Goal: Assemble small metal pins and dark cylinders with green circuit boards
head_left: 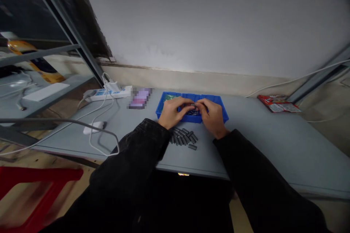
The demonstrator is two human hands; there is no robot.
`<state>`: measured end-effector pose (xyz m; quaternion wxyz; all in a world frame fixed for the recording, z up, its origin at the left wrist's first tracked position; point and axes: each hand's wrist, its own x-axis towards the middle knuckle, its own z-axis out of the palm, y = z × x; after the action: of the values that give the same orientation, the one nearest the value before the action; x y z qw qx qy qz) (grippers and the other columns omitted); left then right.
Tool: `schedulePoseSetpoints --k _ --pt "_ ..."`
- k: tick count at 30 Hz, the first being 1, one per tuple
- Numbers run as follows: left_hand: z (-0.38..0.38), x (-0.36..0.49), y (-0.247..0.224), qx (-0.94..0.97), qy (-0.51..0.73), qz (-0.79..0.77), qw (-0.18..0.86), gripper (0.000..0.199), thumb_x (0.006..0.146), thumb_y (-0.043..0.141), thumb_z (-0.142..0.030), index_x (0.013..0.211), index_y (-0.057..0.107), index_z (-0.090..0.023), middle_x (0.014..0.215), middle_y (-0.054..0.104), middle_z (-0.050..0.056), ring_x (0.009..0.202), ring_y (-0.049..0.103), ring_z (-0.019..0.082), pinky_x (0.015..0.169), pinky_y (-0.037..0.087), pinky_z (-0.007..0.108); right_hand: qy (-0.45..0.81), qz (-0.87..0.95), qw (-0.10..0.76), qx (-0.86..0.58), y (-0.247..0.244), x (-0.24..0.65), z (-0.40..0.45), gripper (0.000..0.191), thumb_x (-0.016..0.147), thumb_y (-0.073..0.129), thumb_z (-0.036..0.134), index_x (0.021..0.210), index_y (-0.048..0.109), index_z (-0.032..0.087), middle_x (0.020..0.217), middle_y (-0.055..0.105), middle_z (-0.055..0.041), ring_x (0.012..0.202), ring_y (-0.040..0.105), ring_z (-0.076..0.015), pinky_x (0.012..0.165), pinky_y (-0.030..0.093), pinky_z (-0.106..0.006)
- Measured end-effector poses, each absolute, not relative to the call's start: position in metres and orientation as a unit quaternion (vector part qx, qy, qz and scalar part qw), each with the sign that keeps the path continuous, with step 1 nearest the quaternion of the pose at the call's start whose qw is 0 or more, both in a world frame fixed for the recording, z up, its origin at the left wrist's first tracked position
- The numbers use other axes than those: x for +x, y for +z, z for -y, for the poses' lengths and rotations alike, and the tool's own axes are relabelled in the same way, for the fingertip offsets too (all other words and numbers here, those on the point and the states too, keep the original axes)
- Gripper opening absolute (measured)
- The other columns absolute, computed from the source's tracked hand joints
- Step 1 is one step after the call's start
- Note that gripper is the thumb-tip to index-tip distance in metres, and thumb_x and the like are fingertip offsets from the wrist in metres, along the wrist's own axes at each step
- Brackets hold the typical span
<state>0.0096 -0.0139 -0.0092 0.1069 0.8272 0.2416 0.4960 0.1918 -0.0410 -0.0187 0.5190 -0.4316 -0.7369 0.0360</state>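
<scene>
Left hand [172, 111] and right hand [212, 115] pinch small part [193, 105] above blue tray [191, 118], its shape blurred; left wrist partly hides dark cylinders [183, 137].

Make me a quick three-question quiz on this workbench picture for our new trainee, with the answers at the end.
1. What colour is the tray beneath the left hand and right hand?

2. True or false: the red packet lies to the left of the tray.

3. Where does the pile of dark cylinders lie?
A) on the power strip
B) on the table, nearer the person than the tray
C) on the stool

Key: 1 blue; 2 false; 3 B
</scene>
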Motion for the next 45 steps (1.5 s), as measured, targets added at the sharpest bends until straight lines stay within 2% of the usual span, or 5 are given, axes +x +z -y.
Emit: schedulePoseSetpoints --k 16,23,29,41,45 --pt "0.0109 0.0088 -0.0116 0.827 0.49 -0.256 0.1 0.017 0.095 0.063 -0.03 0.102 0.071 -0.017 0.097 0.074 0.006 0.084 0.068 0.015 0.081 0.055 0.03 0.024 0.759 0.464 -0.456 -0.0215 0.1921 0.0391 0.039 0.103 0.041 0.04 0.075 0.06 0.021 0.07 0.065 -0.0019 0.067 0.061 -0.0164 0.066 0.043 -0.029" --pt "0.0119 0.009 -0.0131 0.798 0.527 -0.275 0.093 0.014 0.094 0.064 -0.027 0.102 0.07 -0.017 0.096 0.074 0.004 0.086 0.068 0.014 0.082 0.054 0.029 0.003 0.76 0.486 -0.432 -0.0252 0.1923 0.0397 0.025 0.099 0.05 0.034 0.117 0.062 0.02 0.1 0.071 -0.0061 0.085 0.067 -0.0203 0.078 0.051 -0.034" --pt "0.0125 0.0093 -0.0142 0.81 0.509 -0.278 0.093 0.015 0.094 0.063 -0.028 0.103 0.07 -0.017 0.097 0.074 0.006 0.087 0.069 0.015 0.084 0.055 0.031 -0.004 0.765 0.487 -0.422 -0.0255 0.1935 0.0397 0.016 0.099 0.05 0.03 0.104 0.062 0.022 0.091 0.067 -0.0042 0.08 0.064 -0.0194 0.073 0.05 -0.033" --pt "0.0137 0.0073 -0.0113 0.808 0.521 -0.26 0.094 0.014 0.094 0.064 -0.027 0.102 0.071 -0.018 0.095 0.074 0.006 0.085 0.068 0.015 0.08 0.055 0.03 -0.029 0.781 0.465 -0.415 -0.0233 0.1904 0.0384 0.023 0.103 0.042 0.03 0.096 0.063 0.021 0.089 0.068 -0.0046 0.083 0.066 -0.0182 0.076 0.049 -0.029" --pt "0.0137 0.0069 -0.0109 0.798 0.526 -0.283 0.082 0.014 0.093 0.065 -0.028 0.101 0.071 -0.019 0.092 0.074 0.005 0.081 0.067 0.015 0.078 0.055 0.031 -0.02 0.783 0.467 -0.411 -0.0236 0.1912 0.037 0.018 0.101 0.046 0.028 0.107 0.062 0.021 0.096 0.07 -0.0048 0.088 0.067 -0.0181 0.079 0.05 -0.029"
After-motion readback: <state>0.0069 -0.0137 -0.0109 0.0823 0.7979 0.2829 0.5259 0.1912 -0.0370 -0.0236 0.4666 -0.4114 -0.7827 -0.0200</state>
